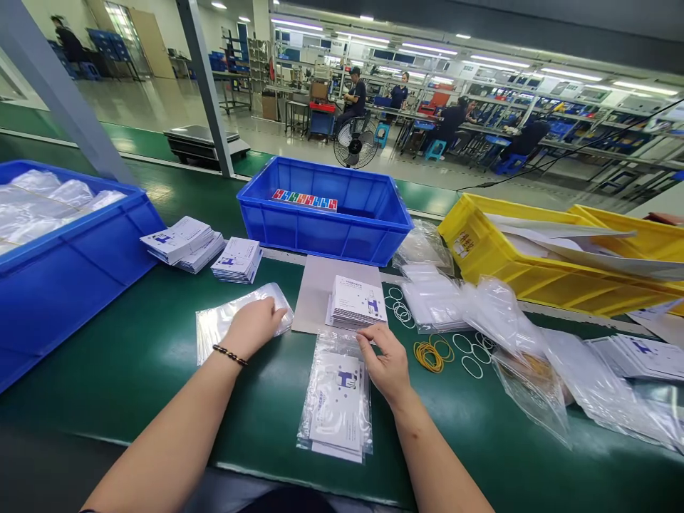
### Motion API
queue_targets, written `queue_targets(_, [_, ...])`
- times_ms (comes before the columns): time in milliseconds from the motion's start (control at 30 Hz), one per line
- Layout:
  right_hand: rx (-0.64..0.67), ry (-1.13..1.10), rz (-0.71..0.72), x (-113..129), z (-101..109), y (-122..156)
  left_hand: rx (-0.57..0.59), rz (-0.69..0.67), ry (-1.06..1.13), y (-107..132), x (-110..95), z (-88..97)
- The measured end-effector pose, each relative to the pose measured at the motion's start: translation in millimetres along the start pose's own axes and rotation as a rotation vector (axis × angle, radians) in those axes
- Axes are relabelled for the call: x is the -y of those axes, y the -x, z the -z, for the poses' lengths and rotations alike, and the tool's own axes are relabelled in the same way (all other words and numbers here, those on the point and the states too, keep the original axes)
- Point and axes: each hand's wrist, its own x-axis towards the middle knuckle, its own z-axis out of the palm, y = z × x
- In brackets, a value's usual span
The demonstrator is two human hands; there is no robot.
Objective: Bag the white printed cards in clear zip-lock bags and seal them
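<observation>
My left hand (255, 326) rests with curled fingers on a stack of empty clear plastic bags (214, 328) lying on the green table. My right hand (385, 363) pinches the top edge of a pile of bagged white cards (338, 402) in front of me. Just beyond that hand, a stack of loose white cards with a blue logo (357, 301) sits on a grey cardboard sheet (315, 285).
A blue crate (320, 228) stands behind the cardboard, and another blue crate (64, 271) of bags stands at left. More card stacks (184, 242) lie between them. Yellow bins (513, 263), loose bags (513, 335) and rubber bands (430, 354) are at right. People sit at benches far behind.
</observation>
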Motion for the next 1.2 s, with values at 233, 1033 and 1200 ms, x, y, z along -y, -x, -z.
queue_targets(233, [0.04,-0.025,0.028,4,-5,3,0.201,0.099,-0.065,-10,29,8.9])
queue_targets(1033, [0.179,0.139,0.045,8,-24,14,0.309,0.07,1.113,22,-79,-45.5])
queue_targets(1200, [0.166,-0.082,-0.18,11,-20,9,0.232,-0.08,1.054,25,-76,-52.6])
